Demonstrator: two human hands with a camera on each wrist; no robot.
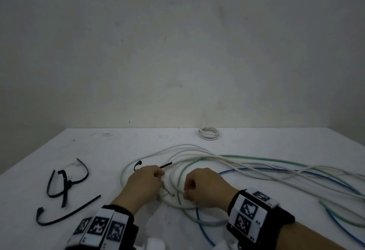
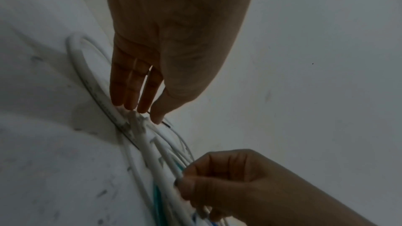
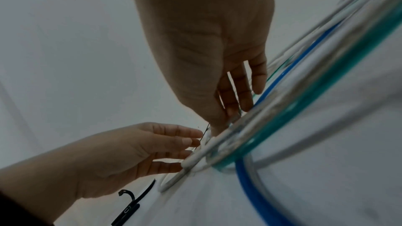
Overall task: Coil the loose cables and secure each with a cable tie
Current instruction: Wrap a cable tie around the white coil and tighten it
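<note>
While wristbands show square codes, left fingers pinching cable tie, right fingers gripping white cable

Plain off-white wall straight ahead, bare, with a few faint scuffs and grey smudges. White table butts up against it, its top marked with small dark specks and rub marks near the back edge. Lighting is dim and flat with a grey-green cast, shadows soft.
</note>
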